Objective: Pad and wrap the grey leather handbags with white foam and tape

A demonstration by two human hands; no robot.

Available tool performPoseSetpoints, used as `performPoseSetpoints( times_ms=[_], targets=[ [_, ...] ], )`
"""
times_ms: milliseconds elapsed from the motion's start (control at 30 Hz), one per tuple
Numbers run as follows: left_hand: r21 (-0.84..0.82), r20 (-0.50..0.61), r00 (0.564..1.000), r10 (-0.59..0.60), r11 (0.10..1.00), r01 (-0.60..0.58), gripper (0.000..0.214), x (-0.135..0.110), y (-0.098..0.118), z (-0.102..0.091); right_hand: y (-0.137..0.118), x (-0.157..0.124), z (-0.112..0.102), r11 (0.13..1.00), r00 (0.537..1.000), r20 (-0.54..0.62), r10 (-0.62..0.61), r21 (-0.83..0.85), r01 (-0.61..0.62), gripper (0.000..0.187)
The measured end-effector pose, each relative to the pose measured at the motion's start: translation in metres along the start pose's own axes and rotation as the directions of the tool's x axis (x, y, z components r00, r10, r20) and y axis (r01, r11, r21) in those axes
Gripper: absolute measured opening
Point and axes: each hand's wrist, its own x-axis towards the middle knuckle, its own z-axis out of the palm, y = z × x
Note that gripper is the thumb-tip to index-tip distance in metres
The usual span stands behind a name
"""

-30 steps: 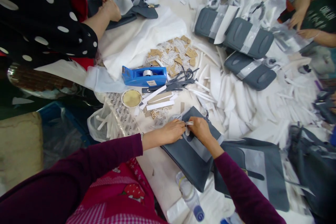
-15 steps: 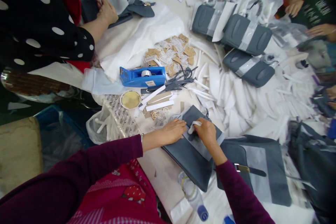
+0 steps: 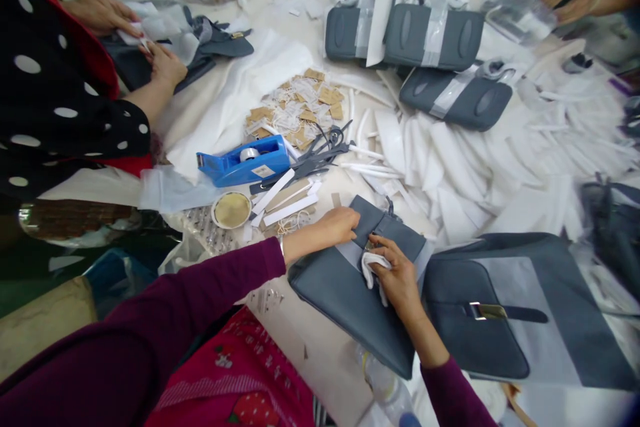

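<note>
A dark blue-grey bag (image 3: 345, 293) lies slantwise on the table in front of me, its flap (image 3: 403, 230) toward the far side. My left hand (image 3: 341, 225) has its fingers curled at the flap's left edge, though the fingertips are partly hidden. In my right hand (image 3: 397, 273) is a crumpled white cloth (image 3: 373, 267). The thumb and fingers of that hand meet at a small metal clasp (image 3: 370, 245), which they partly cover. A translucent sheet shows under the flap, around the clasp.
Right of it lies another grey bag (image 3: 475, 327) with a buckled strap. A blue tape dispenser (image 3: 245, 160), a round tin (image 3: 231, 209), and dark straps (image 3: 320, 153) lie beyond my left hand. Wrapped grey bags (image 3: 433, 37) stand behind white foam pieces (image 3: 450, 153). A co-worker's hands (image 3: 163, 67) work at upper left.
My right hand has shifted nearer with the cloth, and its fingers now reach the clasp. My left hand has gone from lying flat to curled. The whole view has shifted too.
</note>
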Motion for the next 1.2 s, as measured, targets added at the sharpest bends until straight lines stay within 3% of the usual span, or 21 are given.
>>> performPoseSetpoints(
  times_ms=[200, 700, 1200],
  targets=[
    [0.058, 0.001, 1.000, -0.027, 0.998, 0.027, 0.011, 0.0019, 0.0051, -0.0015, 0.0087, -0.0027, 0.0010, 1.000, 1.000, -0.013, -0.023, 0.009, 0.023, 0.013],
    [-0.039, -0.003, 0.995, -0.103, 0.994, 0.103, 0.013, 0.0068, 0.0009, 0.0039, 0.0033, -0.0014, -0.0012, 1.000, 1.000, -0.007, -0.001, 0.009, 0.001, 0.012],
    [-0.050, -0.022, 0.998, -0.065, 0.997, 0.063, 0.010, 0.0052, -0.0006, 0.0036, 0.0048, -0.0027, -0.0001, 0.999, 1.000, -0.014, 0.011, 0.051, -0.010, 0.012]
  ],
)
